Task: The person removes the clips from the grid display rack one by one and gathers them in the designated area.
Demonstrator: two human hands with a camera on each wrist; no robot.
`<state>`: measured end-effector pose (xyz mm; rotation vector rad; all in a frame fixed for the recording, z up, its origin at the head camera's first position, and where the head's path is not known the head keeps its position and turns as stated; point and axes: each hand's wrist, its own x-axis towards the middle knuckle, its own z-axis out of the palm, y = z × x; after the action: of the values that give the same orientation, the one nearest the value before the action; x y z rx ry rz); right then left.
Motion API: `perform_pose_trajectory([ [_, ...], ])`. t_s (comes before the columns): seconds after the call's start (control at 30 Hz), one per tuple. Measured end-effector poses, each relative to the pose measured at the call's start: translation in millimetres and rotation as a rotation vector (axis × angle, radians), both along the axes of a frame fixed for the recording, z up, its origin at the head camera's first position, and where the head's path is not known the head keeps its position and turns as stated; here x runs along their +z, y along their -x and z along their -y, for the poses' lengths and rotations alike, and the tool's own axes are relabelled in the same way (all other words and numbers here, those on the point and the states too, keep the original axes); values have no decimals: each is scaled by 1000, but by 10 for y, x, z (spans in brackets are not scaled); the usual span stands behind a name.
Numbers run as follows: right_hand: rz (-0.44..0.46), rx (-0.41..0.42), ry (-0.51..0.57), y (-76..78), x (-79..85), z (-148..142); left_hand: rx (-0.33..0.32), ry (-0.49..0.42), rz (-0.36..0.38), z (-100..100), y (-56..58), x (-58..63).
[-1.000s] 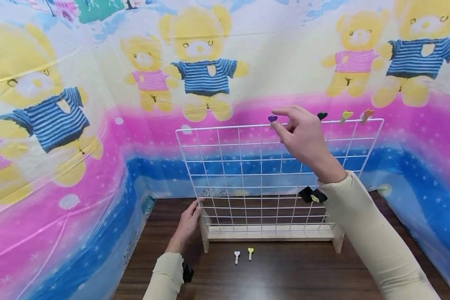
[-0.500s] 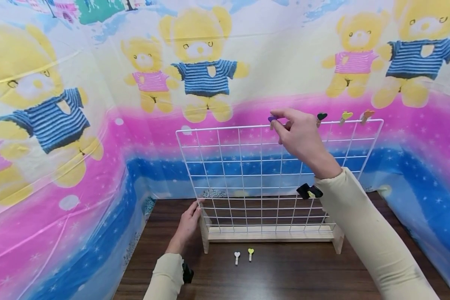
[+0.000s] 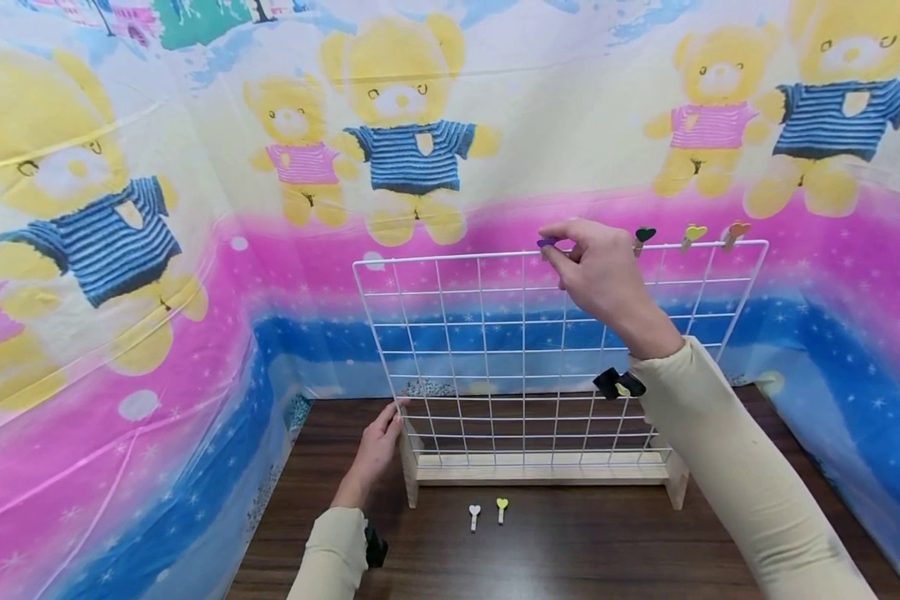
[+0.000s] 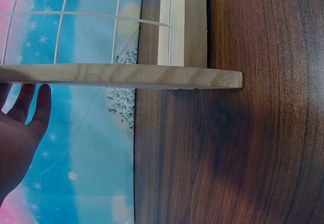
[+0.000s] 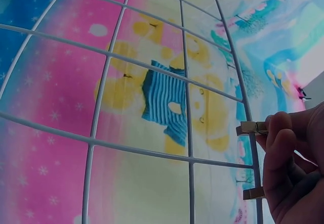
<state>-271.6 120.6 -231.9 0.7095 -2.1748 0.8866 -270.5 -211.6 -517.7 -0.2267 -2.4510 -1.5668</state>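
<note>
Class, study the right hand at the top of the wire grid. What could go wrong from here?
The wooden purple-heart clothespin, pinched in the right hand, could drop off the white wire grid if poorly seated. That hand could knock the dark green heart-shaped clip close beside it. Pressing on the high rim might tilt the grid, since the left hand is at only one pale wooden upright.

Clock from right hand (image 3: pixel 600 271) | 9: purple clip (image 3: pixel 546 242), then bare rail (image 3: pixel 438 258), open air above | 2–3: green clip (image 3: pixel 646 234) close by, then yellow clip (image 3: pixel 694 232), orange clip (image 3: pixel 738 230) | 7: grid (image 3: pixel 523 348) blocks passage; beneath, table (image 3: pixel 592 542) offers room around white clip (image 3: pixel 474 512), lime clip (image 3: pixel 502 506) | 8: left hand (image 3: pixel 378 442) crowds leg (image 3: pixel 409 471)
</note>
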Motion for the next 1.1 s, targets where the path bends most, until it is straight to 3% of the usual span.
perform_pose_trajectory([
  [0.37,-155,45,41,38,-60,2,-17,-39,39,0,1,-4],
  [0.6,-263,78,162,76,-163,24,-20,-19,21,-2,0,-7],
  [0.83,-199,109,297,-46,-54,21,-1,9,17,-13,4,12],
  [0.97,-165,115,270,-256,66,42,1,2,26,-16,-8,18],
  [1.1,-177,149,220,-345,14,28,0,10,19,-10,-6,9],
])
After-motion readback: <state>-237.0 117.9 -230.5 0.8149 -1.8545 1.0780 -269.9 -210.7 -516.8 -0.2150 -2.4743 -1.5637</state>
